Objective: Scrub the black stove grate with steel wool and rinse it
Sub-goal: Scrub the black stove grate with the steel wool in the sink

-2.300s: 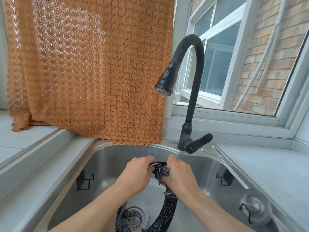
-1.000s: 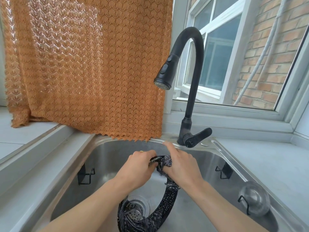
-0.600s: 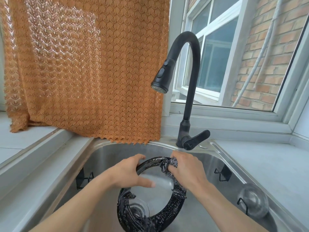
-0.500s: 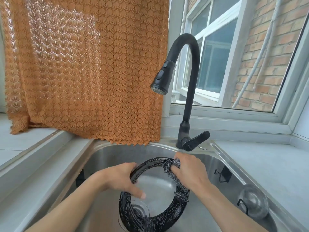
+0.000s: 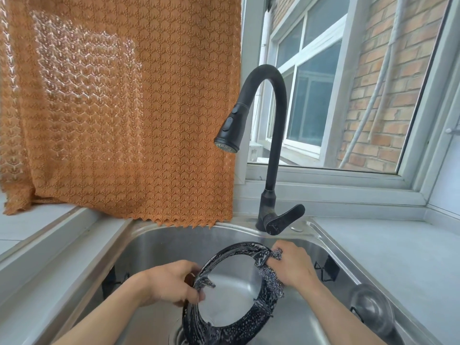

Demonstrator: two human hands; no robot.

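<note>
The soapy black stove grate point(image 5: 231, 307) is held tilted on edge over the sink point(image 5: 154, 245) between the hands, gripped at its near-left rim by the left hand point(image 5: 171, 282), while steel wool point(image 5: 273, 275) is clamped against its far-right rim by the right hand point(image 5: 291, 266).

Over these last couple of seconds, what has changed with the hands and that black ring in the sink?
The left hand moved from the top of the grate, beside the right hand, down to grip its left side. The ring now faces the camera more openly. The right hand kept the steel wool pressed on the upper right rim. The faucet is unchanged, with no water running, and the grate stays in the sink.
</note>
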